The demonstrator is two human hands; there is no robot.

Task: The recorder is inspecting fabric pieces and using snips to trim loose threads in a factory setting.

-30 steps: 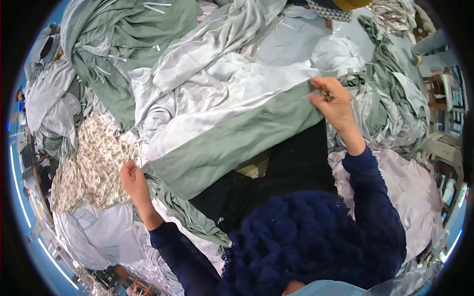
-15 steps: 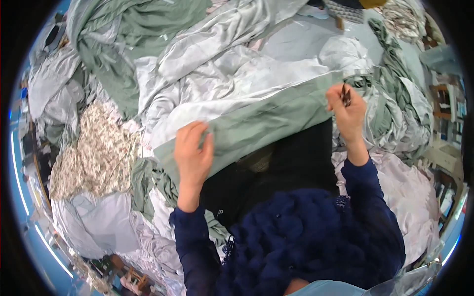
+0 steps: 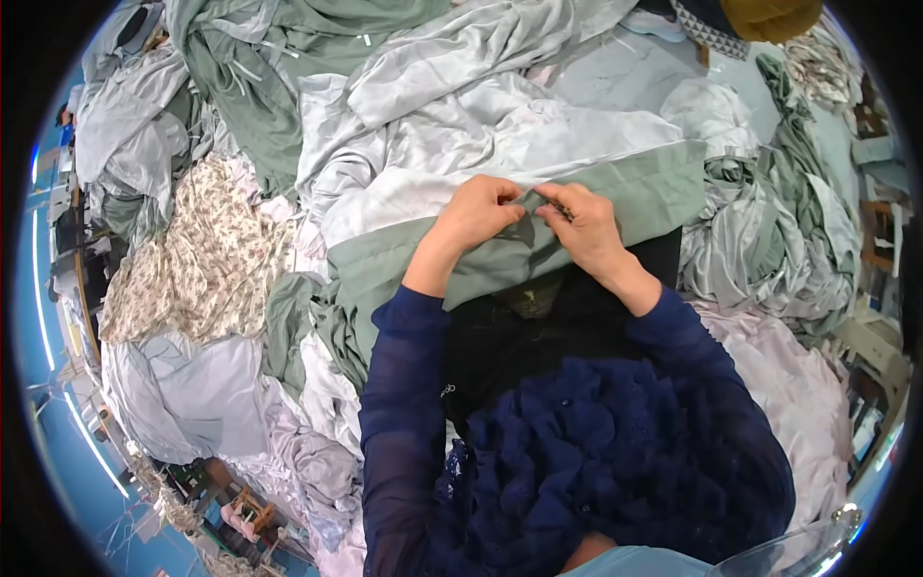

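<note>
At green cloth (image 3: 654,192), hands (image 3: 478,213) (image 3: 588,231) close together

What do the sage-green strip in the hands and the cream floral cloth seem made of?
Long sage-green fabric strip: probably thin woven textile, matte, given soft creases. Crumpled cream floral cloth: likely lightweight textile, dull, print bending with folds. Fibre unclear.

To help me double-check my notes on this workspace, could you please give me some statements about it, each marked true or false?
1. The left hand and right hand both touch the green fabric. True.
2. The hands are at opposite ends of that fabric. False: they are close together, near its middle.
3. The floral fabric lies to the left of both hands. True.
4. Both hands wear gloves. False: they are bare.
5. The sleeves are dark blue. True.
</note>
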